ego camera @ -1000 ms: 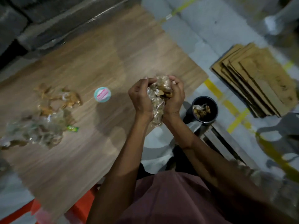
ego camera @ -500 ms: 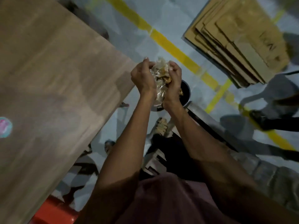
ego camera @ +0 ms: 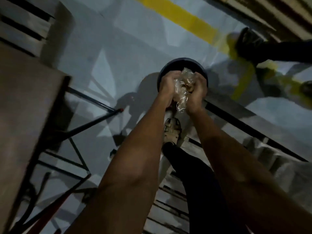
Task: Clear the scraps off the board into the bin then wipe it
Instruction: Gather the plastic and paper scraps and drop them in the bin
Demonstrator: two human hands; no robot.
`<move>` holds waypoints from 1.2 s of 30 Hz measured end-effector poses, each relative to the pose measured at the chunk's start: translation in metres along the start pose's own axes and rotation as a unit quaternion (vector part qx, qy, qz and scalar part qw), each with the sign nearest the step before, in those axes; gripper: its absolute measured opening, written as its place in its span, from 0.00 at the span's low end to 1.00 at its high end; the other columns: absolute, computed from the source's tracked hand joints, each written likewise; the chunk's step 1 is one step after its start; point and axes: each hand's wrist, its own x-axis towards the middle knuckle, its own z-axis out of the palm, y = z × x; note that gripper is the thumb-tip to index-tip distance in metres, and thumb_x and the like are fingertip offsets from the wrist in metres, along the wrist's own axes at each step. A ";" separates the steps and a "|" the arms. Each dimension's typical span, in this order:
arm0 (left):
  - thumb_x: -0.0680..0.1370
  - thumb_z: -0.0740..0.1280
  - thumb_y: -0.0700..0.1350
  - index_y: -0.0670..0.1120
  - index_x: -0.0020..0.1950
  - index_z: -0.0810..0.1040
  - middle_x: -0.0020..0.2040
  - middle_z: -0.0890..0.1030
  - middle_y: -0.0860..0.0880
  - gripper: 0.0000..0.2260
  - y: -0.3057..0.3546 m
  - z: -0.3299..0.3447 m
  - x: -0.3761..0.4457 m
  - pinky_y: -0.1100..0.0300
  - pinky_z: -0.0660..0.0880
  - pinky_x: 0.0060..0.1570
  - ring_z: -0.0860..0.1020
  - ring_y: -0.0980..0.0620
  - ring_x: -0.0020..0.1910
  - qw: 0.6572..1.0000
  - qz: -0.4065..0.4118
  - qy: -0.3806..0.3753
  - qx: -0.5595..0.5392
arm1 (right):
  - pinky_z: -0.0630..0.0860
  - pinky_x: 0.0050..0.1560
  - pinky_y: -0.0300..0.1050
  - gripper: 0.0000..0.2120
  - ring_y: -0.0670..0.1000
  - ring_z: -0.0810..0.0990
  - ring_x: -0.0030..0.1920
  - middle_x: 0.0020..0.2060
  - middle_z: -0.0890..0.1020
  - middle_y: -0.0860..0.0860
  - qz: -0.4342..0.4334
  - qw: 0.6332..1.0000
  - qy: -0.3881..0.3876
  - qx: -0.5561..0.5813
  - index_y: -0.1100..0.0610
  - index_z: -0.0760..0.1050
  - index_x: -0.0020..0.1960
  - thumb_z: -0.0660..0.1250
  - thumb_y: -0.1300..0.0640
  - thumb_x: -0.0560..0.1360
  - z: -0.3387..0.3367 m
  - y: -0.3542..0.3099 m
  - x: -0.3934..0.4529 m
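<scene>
Both forearms are bare, with no sleeves, watch or rings in sight (motion blur hides finer detail). Below them show a dark trouser leg (ego camera: 190,169) and a tan strapped sandal (ego camera: 171,130).

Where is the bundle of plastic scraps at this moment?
In the head view, the bundle of plastic scraps is right of centre, pressed between the left hand and right hand, above the dark round bin on the floor.

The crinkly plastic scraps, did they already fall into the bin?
No, the plastic scraps are bunched between the left hand and right hand, above the dark bin.
</scene>
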 end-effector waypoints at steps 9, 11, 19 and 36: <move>0.75 0.58 0.72 0.45 0.72 0.76 0.63 0.83 0.40 0.38 -0.084 -0.014 0.141 0.37 0.76 0.66 0.82 0.38 0.61 0.998 -0.047 -0.045 0.023 | 0.79 0.60 0.53 0.15 0.55 0.83 0.53 0.50 0.86 0.55 -0.017 0.975 0.024 -0.219 0.50 0.81 0.49 0.60 0.43 0.79 -0.014 0.073 0.109; 0.79 0.55 0.67 0.45 0.72 0.76 0.63 0.83 0.42 0.33 -0.074 -0.014 0.115 0.41 0.76 0.67 0.82 0.41 0.62 0.998 -0.019 -0.006 0.064 | 0.79 0.61 0.55 0.21 0.59 0.82 0.56 0.53 0.86 0.57 -0.019 0.968 0.021 -0.251 0.55 0.82 0.56 0.60 0.42 0.78 -0.019 0.082 0.103; 0.86 0.54 0.55 0.43 0.67 0.78 0.60 0.81 0.45 0.21 -0.038 -0.039 -0.037 0.55 0.73 0.56 0.78 0.45 0.59 0.980 0.040 0.077 0.177 | 0.75 0.49 0.43 0.16 0.55 0.81 0.54 0.55 0.84 0.57 0.012 0.966 0.026 -0.257 0.58 0.79 0.65 0.62 0.52 0.83 -0.016 0.036 -0.033; 0.83 0.64 0.41 0.47 0.56 0.82 0.56 0.85 0.43 0.07 0.052 -0.185 -0.403 0.49 0.79 0.60 0.83 0.45 0.56 0.946 0.279 0.143 0.086 | 0.81 0.52 0.54 0.11 0.58 0.84 0.48 0.47 0.84 0.49 -0.163 0.962 -0.109 -0.190 0.51 0.77 0.58 0.62 0.54 0.77 0.019 -0.116 -0.412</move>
